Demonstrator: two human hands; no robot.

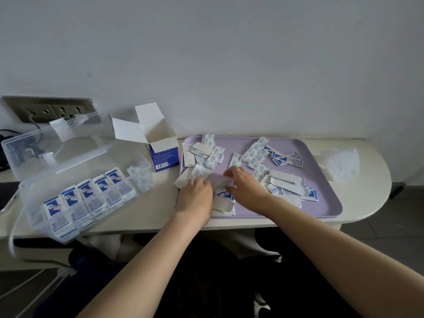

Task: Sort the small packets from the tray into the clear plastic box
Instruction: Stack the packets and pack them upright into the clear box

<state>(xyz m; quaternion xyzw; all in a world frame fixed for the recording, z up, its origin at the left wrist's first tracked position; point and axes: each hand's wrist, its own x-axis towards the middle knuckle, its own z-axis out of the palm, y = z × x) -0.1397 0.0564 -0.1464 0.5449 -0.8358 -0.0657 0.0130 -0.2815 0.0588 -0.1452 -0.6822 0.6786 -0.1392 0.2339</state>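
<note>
A lilac tray (321, 196) lies on the white table with several small white-and-blue packets (259, 152) scattered over it. Both hands rest on the tray's near left part. My left hand (195, 198) lies palm down at the tray's left edge, fingertips on a long white packet (197, 174). My right hand (245, 187) reaches left, its fingers curled over a loose heap of packets (223, 196) between the hands. Whether either hand pinches a packet is hidden. The clear plastic box (75, 196) stands open at the left, with rows of blue-and-white packets standing in it.
An open blue-and-white carton (160, 145) stands between the box and the tray. A crumpled clear plastic wrapper (341, 164) lies right of the tray. A wall socket strip (52, 110) sits behind the box lid. The table's front edge runs just below the tray.
</note>
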